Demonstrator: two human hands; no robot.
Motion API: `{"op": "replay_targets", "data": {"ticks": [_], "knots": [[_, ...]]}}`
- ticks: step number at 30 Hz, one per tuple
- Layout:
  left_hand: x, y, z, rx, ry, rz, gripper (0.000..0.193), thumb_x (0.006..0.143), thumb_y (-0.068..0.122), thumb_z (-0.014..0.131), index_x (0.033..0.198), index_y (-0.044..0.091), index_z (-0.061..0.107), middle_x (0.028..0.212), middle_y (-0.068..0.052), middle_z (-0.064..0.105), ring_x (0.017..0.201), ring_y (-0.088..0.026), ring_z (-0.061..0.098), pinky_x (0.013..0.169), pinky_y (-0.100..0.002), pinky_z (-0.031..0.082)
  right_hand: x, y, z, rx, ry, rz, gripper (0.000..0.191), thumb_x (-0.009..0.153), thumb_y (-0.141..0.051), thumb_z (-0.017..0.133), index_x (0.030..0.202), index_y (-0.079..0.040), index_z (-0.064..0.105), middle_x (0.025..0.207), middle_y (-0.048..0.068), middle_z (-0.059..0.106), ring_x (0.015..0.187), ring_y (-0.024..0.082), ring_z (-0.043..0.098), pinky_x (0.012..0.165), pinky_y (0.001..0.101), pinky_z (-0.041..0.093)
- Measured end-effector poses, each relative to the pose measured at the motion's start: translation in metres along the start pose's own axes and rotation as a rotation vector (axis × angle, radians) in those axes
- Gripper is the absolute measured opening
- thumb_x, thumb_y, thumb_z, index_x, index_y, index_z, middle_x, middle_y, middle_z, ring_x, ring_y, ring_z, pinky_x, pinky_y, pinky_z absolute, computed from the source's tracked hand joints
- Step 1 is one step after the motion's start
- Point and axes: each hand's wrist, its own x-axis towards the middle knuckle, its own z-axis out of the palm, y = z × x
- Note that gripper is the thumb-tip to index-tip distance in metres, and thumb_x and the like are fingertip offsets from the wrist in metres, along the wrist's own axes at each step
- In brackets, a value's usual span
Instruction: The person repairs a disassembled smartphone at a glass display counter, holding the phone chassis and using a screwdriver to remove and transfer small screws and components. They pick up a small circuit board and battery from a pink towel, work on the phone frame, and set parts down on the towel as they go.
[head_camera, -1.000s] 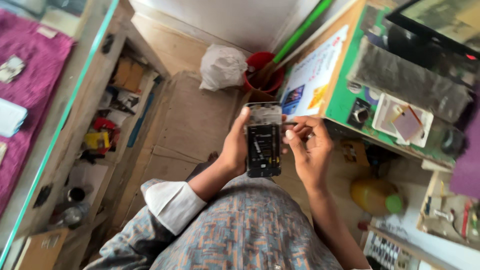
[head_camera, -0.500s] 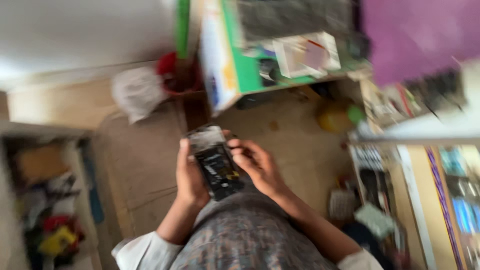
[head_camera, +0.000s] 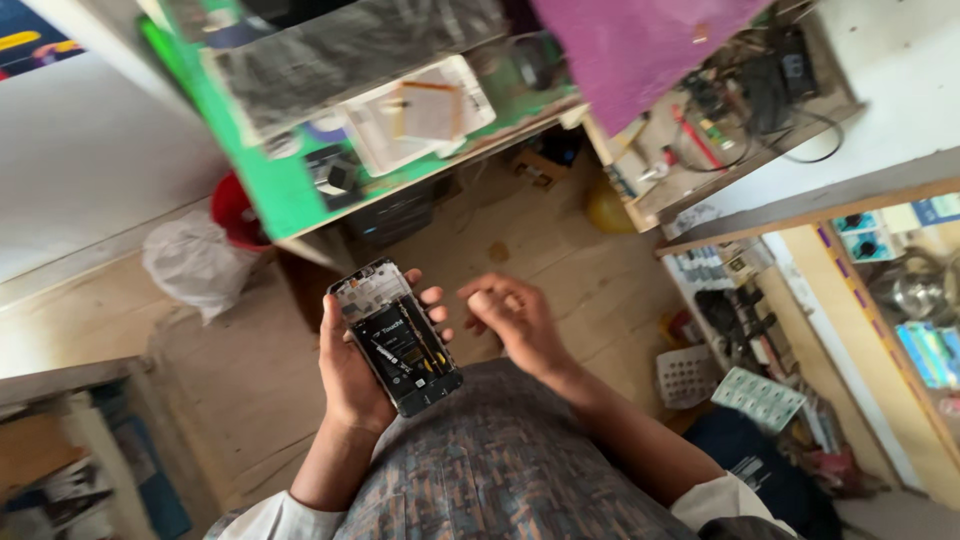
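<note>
My left hand (head_camera: 352, 375) holds an opened smartphone (head_camera: 396, 338) with its back cover off, so the black battery and circuit parts show. The phone is tilted, top end toward the green work table (head_camera: 290, 195). My right hand (head_camera: 512, 320) hovers just right of the phone, apart from it, fingers loosely curled; whether something small is pinched in them I cannot tell. Both hands are above my lap in patterned cloth (head_camera: 500, 470).
A green-topped table carries a grey mat (head_camera: 330, 50), white phone parts (head_camera: 420, 115) and a purple cloth (head_camera: 640, 50). A white plastic bag (head_camera: 195, 265) and red bucket (head_camera: 232, 210) stand on the floor. Cluttered shelves (head_camera: 760, 290) with tools are on the right.
The view has swung round to the right. My right hand has come off the phone and moved away to its right; my left hand still holds the phone.
</note>
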Motion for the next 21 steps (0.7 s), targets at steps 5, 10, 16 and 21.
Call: {"op": "replay_targets", "data": {"ticks": [5, 10, 16, 21], "knots": [[0.067, -0.095, 0.042, -0.089, -0.037, 0.024, 0.091, 0.1, 0.072, 0.037, 0.15, -0.004, 0.044, 0.128, -0.022, 0.066, 0.109, -0.032, 0.068, 0.096, -0.047, 0.055, 0.025, 0.034, -0.219, -0.19, 0.269, -0.104, 0.025, 0.105, -0.023, 0.059, 0.108, -0.001, 0.071, 0.088, 0.008, 0.074, 0.073, 0.013, 0.072, 0.065, 0.0286, 0.06], [0.094, -0.147, 0.069, -0.094, 0.025, 0.044, 0.09, 0.101, 0.071, 0.037, 0.15, -0.005, 0.044, 0.127, -0.023, 0.065, 0.109, -0.032, 0.066, 0.098, -0.048, 0.055, 0.072, 0.06, -0.417, -0.839, 0.525, 0.028, 0.018, 0.103, -0.02, 0.068, 0.105, -0.004, 0.075, 0.084, 0.008, 0.077, 0.072, 0.017, 0.072, 0.066, 0.0335, 0.056], [0.109, -0.182, 0.089, -0.074, 0.107, 0.094, 0.091, 0.099, 0.072, 0.036, 0.148, -0.004, 0.045, 0.126, -0.023, 0.065, 0.11, -0.032, 0.066, 0.099, -0.048, 0.054, 0.126, 0.088, -0.515, -1.248, 0.468, -0.265, 0.008, 0.091, -0.006, 0.075, 0.099, -0.005, 0.075, 0.092, 0.018, 0.073, 0.085, 0.037, 0.071, 0.076, 0.044, 0.056], [0.119, -0.203, 0.101, -0.096, 0.074, 0.133, 0.089, 0.102, 0.071, 0.037, 0.147, -0.005, 0.045, 0.126, -0.023, 0.064, 0.112, -0.032, 0.065, 0.1, -0.048, 0.053, 0.141, 0.091, -0.526, -1.323, 0.451, -0.318, 0.01, 0.087, -0.006, 0.079, 0.096, -0.004, 0.074, 0.093, 0.02, 0.071, 0.089, 0.04, 0.068, 0.081, 0.0468, 0.055]]}}
